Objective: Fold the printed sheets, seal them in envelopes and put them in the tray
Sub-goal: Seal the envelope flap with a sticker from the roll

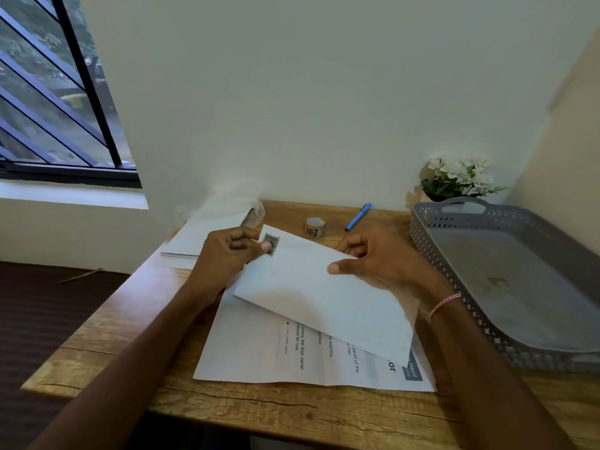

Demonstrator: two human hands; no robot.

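Envelope (324, 297) is up off the counter (292, 410), just over the printed sheet (259, 345), long axis running diagonally from far-left to near-right. Left hand (227, 254) pinches the stamped corner, right hand (383, 264) pinches the far edge. Tray (454, 209) sits off to the right, so I'd say the right hand's nearer.

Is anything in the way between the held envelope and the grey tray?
Nothing visible. The left hand and right hand hold the envelope beside the tray; tape roll and pen lie farther back.
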